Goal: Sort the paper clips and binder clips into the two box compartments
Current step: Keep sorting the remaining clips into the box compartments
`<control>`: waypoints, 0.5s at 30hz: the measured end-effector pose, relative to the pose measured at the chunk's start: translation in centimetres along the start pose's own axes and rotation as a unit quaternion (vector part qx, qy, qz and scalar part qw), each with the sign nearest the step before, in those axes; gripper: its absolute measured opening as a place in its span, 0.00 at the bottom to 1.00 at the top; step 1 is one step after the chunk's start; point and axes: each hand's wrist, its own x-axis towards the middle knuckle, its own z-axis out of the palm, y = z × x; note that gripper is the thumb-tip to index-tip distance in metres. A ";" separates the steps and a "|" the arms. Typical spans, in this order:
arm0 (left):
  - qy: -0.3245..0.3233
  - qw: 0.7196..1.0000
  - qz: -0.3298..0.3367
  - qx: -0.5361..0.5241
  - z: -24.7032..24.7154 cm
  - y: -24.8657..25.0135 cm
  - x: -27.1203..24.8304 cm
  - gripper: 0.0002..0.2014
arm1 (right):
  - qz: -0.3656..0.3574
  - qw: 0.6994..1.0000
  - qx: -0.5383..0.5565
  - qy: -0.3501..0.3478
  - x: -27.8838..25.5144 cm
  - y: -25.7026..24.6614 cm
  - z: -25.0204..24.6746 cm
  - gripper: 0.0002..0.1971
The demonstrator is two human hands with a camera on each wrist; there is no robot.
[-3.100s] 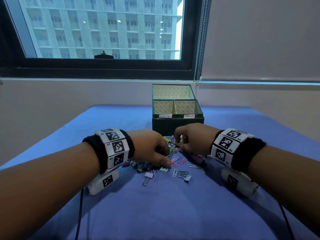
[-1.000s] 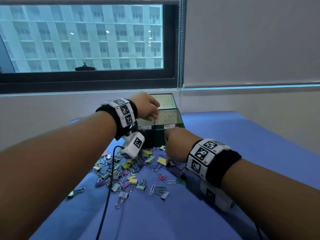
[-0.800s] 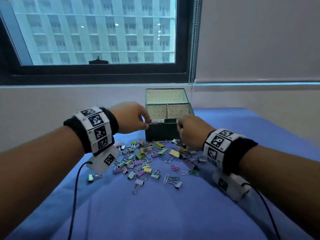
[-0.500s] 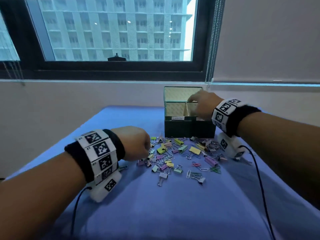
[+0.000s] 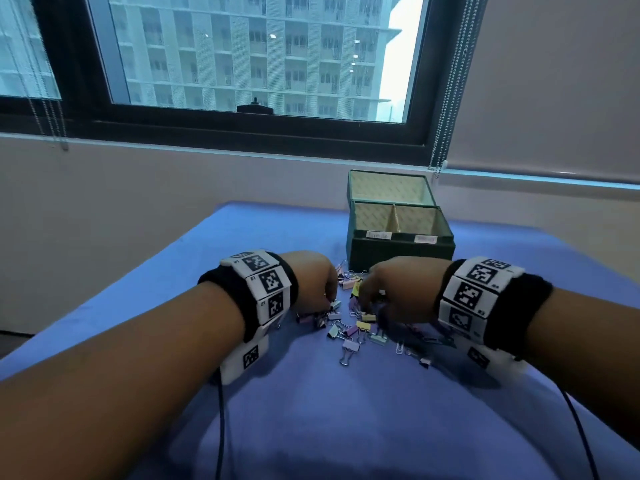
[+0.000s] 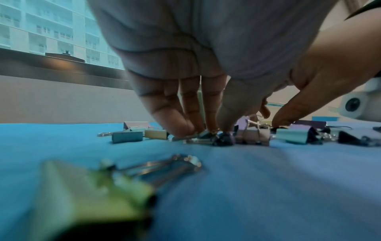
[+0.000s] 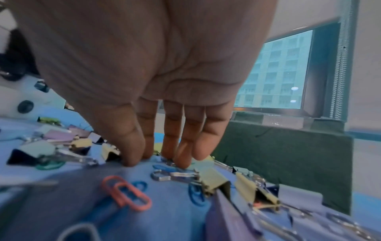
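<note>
I have both hands in the pile of pastel binder clips and coloured wire paper clips (image 5: 349,327) mid-desk, before the dark green 2-compartment box (image 5: 398,252). Left hand (image 5: 313,282) and right hand (image 5: 398,289): fingertips down, catch unconfirmed. Pickup step; next, pinch 1 clip, carry boxward.

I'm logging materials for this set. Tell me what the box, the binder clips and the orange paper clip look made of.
Box: seemingly board wrapped in dark green, matt, fuzzy covering; patterned paper-like lining inside.
Binder clips: likely painted sheet metal, pastel bodies with a soft sheen, and shiny bare wire handles.
Orange paper clip: bent wire with a smooth coloured coat, probably plastic or paint; which one cannot be told.
</note>
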 end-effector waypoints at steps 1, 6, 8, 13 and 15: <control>0.004 1.000 -0.001 -0.006 0.0 0.0 0.0 0.11 | 0.001 1.000 -0.002 0.002 -0.1 0.1 0.0 0.12; 0.061 0.998 -0.016 -0.017 -0.3 -0.2 0.0 0.06 | -0.001 0.998 0.059 0.022 0.1 -0.2 0.3 0.08; 0.096 0.994 -0.032 -0.037 -0.7 -0.5 0.0 0.07 | 0.004 0.997 0.080 0.021 0.3 -0.5 0.3 0.08; 0.157 0.981 -0.092 -0.066 -1.3 -1.6 0.2 0.08 | 0.016 0.997 0.076 -0.002 0.5 -1.0 0.3 0.05; 0.114 0.987 -0.107 -0.030 -1.1 -1.7 0.5 0.08 | 0.020 0.997 0.075 -0.012 0.3 -1.0 0.3 0.05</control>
